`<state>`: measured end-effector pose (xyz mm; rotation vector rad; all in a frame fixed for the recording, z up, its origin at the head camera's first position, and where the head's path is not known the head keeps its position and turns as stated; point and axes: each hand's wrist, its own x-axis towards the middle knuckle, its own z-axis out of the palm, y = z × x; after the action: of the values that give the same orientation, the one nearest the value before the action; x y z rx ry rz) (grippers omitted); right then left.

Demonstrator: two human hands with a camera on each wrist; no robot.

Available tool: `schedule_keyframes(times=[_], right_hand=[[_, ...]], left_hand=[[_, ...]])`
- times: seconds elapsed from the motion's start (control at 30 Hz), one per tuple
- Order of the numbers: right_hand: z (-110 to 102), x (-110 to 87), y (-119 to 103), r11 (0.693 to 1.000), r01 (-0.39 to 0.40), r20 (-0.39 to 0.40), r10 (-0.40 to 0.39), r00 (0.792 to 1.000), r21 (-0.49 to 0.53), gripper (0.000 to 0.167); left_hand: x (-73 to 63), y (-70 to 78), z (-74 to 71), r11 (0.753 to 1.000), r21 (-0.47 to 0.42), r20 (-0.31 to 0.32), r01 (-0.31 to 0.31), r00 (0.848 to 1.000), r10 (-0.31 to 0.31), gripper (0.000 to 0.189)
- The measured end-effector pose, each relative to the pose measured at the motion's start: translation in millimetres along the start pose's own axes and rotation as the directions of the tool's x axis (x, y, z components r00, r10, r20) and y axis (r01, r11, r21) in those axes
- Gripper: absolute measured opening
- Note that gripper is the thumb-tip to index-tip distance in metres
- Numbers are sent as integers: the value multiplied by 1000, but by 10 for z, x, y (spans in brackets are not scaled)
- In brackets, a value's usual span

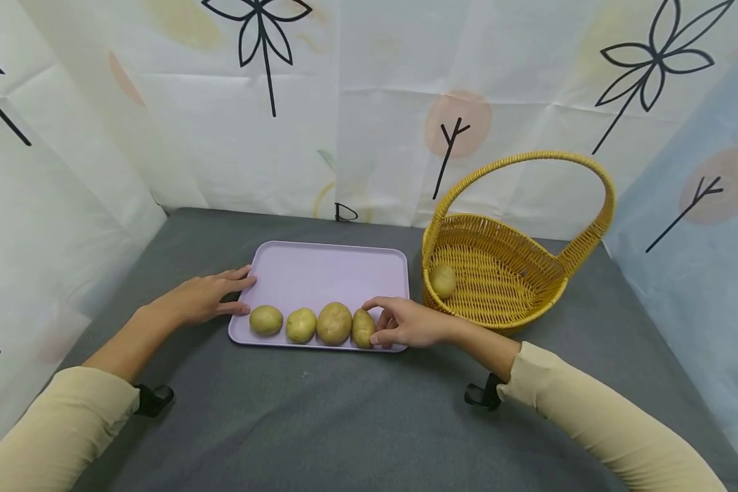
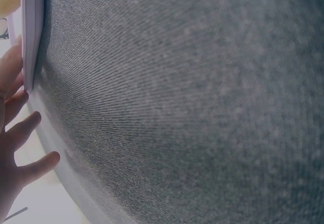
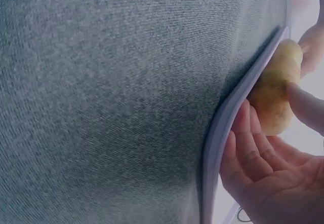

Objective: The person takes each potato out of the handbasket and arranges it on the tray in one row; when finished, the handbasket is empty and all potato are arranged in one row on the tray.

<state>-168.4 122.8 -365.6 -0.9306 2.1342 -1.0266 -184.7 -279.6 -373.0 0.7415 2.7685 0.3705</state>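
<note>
Along the near side of a pale purple tray lie several potatoes in a row. My right hand holds the rightmost one, a narrow upright-lying potato, between thumb and fingers; the right wrist view shows the thumb on that potato and the other fingers by the tray's wall. Next to it is the largest potato, then a smaller potato and an oval potato at the left end. With fingers extended, my left hand touches the tray's left rim, beside the oval potato.
A yellow woven basket with a tall arched handle stands right of the tray, behind my right forearm. One potato sits inside at its left wall. Grey cloth covers the table, and a patterned curtain hangs behind.
</note>
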Motion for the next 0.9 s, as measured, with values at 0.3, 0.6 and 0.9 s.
schedule_keyframes(times=[0.3, 0.6, 0.9], right_hand=[[-396, -218, -284, 994, 5, 56, 1, 998, -114, 54], [-931, -559, -333, 993, -4, 5, 5, 1000, -120, 44], [-1197, -690, -91, 986, -90, -94, 78, 993, -138, 45]], left_hand=[[1, -1, -5, 1000, 1, 1, -9, 1000, 9, 74], [0, -10, -10, 1000, -5, -2, -8, 1000, 8, 73], [-2, -29, 7, 1000, -4, -1, -13, 1000, 13, 74]])
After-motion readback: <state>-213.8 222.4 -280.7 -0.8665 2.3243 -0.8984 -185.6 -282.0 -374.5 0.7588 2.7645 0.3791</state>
